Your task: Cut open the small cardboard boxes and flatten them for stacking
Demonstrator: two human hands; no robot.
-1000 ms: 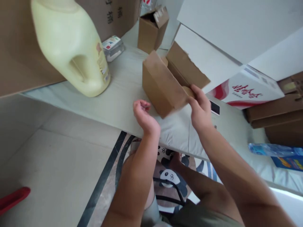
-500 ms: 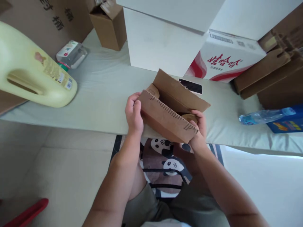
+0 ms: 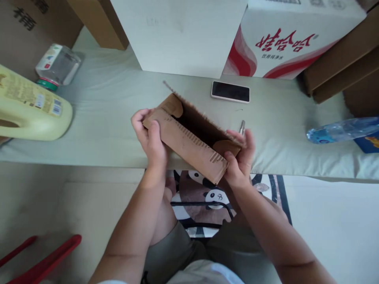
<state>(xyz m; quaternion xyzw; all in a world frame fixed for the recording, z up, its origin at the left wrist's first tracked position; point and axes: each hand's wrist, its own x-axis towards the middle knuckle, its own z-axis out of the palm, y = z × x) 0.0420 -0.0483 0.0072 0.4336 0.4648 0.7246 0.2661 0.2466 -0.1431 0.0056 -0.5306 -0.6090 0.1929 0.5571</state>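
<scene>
Between my two hands is a small brown cardboard box (image 3: 189,146), tilted over the front edge of the cloth-covered surface, its long flap raised and its dark inside showing. My left hand (image 3: 151,136) grips the box's left end, thumb on the front panel. At the right end my right hand (image 3: 240,157) holds on, with the thumb by the end flap and the fingers at the raised flap. Just behind the right fingers lies a small metal object (image 3: 242,127), partly hidden. A phone (image 3: 230,92) with a dark screen lies farther back.
White boxes (image 3: 183,35) and a red-and-white carton (image 3: 272,47) stand at the back. To the left are a yellow jug (image 3: 35,106) and a clear plastic jar (image 3: 59,65). A water bottle (image 3: 340,129) lies at right. Red bars (image 3: 56,256) show at lower left.
The box's raised flap has tipped toward upright, and my right thumb has come over the near side. The view has shifted; the phone now shows fully and the small metal object has appeared.
</scene>
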